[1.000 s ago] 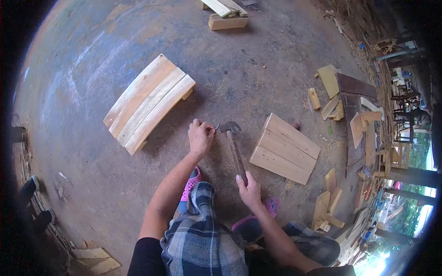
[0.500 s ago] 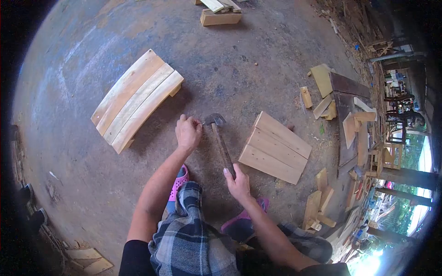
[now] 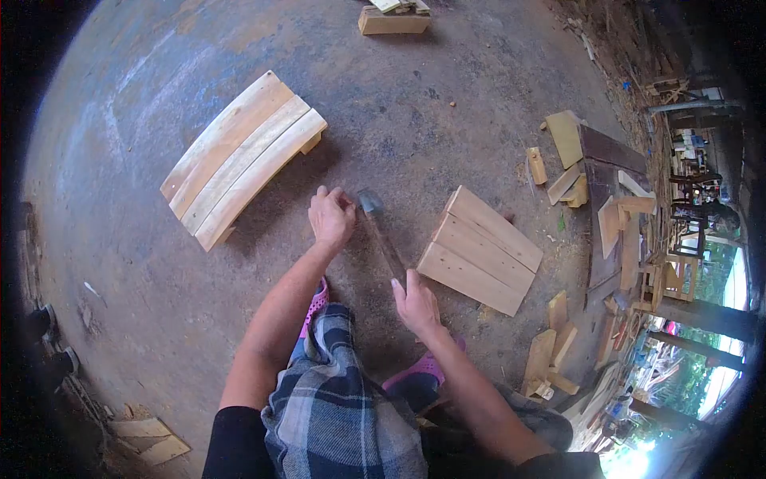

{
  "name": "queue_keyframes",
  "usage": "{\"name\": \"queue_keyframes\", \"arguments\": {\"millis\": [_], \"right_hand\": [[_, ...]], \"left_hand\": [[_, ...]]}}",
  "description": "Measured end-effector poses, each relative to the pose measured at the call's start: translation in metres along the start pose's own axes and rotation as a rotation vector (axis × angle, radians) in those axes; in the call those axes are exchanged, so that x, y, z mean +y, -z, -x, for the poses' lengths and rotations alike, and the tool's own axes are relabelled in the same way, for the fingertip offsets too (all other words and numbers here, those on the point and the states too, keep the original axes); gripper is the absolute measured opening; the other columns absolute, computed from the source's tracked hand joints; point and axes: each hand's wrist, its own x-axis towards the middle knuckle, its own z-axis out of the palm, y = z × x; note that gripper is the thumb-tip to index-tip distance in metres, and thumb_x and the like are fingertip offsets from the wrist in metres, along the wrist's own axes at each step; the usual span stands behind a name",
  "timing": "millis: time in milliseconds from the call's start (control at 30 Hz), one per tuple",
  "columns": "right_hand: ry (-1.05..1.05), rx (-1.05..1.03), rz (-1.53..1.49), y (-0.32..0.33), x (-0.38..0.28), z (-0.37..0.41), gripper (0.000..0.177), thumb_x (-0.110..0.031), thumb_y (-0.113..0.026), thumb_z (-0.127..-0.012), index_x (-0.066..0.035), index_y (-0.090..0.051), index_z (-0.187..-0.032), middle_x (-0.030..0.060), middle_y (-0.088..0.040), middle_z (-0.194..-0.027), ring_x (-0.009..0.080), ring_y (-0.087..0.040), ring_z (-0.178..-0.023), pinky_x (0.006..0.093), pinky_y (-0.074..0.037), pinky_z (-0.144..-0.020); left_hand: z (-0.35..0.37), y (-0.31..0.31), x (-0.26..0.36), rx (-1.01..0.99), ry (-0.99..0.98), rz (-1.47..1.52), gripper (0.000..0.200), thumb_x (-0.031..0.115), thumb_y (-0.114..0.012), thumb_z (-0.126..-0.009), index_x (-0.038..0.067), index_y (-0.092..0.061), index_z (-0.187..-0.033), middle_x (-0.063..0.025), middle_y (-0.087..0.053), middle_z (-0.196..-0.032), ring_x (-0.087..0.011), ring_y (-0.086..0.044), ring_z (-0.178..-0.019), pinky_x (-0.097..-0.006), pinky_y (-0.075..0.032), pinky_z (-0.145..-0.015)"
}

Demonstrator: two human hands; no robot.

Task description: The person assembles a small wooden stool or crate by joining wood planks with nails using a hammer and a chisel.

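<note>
Closer now, the stiff, head-heavy hammer (image 3: pixel 381 239) sits just beside the curled left hand (image 3: pixel 331 217), its handle end clasped by the right hand (image 3: pixel 415 302).

1. Left hand (image 3: pixel 331 217): arm stretched forward, knuckles up, fingers bunched together at the tips (a tight pinch).
2. Right hand (image 3: pixel 415 302): nearer the body, forearm angled inward, fingers curled closed in a grip.

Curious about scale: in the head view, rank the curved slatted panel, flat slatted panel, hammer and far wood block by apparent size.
1. curved slatted panel
2. flat slatted panel, somewhat smaller
3. hammer and wood block: too close to rank. The hammer is longer but thinner, and the block lies farthest away.
</note>
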Motion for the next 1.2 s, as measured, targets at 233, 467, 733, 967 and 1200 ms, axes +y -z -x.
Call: {"name": "queue_keyframes", "arguments": {"millis": [233, 467, 733, 967, 1200], "right_hand": [[0.179, 0.221, -0.109, 0.016, -0.019, 0.004, 0.036, -0.029, -0.053, -0.095, -0.001, -0.043, -0.114, 0.0326, -0.059, -0.083, 0.0518, -0.057, -0.078, 0.0581, -0.044, -0.064], [0.161, 0.092, 0.006, 0.01, -0.007, 0.002, 0.036, -0.028, -0.056, -0.093, 0.001, -0.045, -0.111, 0.0297, -0.059, -0.084, 0.0502, -0.058, -0.077, 0.0559, -0.044, -0.064], [0.125, 0.126, -0.037, -0.003, 0.01, -0.002, 0.039, -0.031, -0.053, -0.094, 0.0, -0.044, -0.115, 0.0306, -0.061, -0.086, 0.0507, -0.059, -0.077, 0.0567, -0.045, -0.066], [0.209, 0.254, -0.114, 0.016, -0.001, -0.004, 0.036, -0.033, -0.051, -0.095, -0.002, -0.044, -0.111, 0.0299, -0.06, -0.082, 0.0497, -0.059, -0.075, 0.0581, -0.045, -0.064], [0.226, 0.179, 0.029, 0.006, 0.007, -0.014, 0.032, -0.033, -0.051, -0.095, -0.003, -0.043, -0.103, 0.0292, -0.059, -0.078, 0.0495, -0.058, -0.072, 0.0576, -0.045, -0.06]], "left_hand": [[0.0, -0.004, -0.004, 0.035, -0.02, 0.008, 0.008, 0.011, -0.067, -0.07, 0.011, -0.065, -0.077, -0.0144, -0.055, -0.091, -0.0351, -0.056, -0.091, -0.0457, -0.046, -0.077], [-0.003, -0.002, -0.004, 0.079, -0.014, 0.015, 0.007, 0.01, -0.067, -0.07, 0.01, -0.064, -0.077, -0.0141, -0.054, -0.091, -0.035, -0.055, -0.089, -0.0457, -0.045, -0.075], [0.0, -0.003, -0.002, 0.039, 0.011, 0.014, 0.006, 0.01, -0.065, -0.07, 0.011, -0.064, -0.076, -0.0134, -0.053, -0.093, -0.0339, -0.054, -0.093, -0.0454, -0.045, -0.078], [-0.002, -0.007, -0.006, 0.01, 0.015, 0.034, 0.005, 0.012, -0.064, -0.072, 0.011, -0.064, -0.077, -0.0135, -0.053, -0.093, -0.0341, -0.054, -0.093, -0.046, -0.045, -0.078], [-0.003, -0.002, -0.003, -0.034, 0.051, 0.038, 0.006, 0.012, -0.064, -0.072, 0.011, -0.065, -0.077, -0.0143, -0.054, -0.095, -0.0346, -0.054, -0.095, -0.0455, -0.045, -0.079]]}}
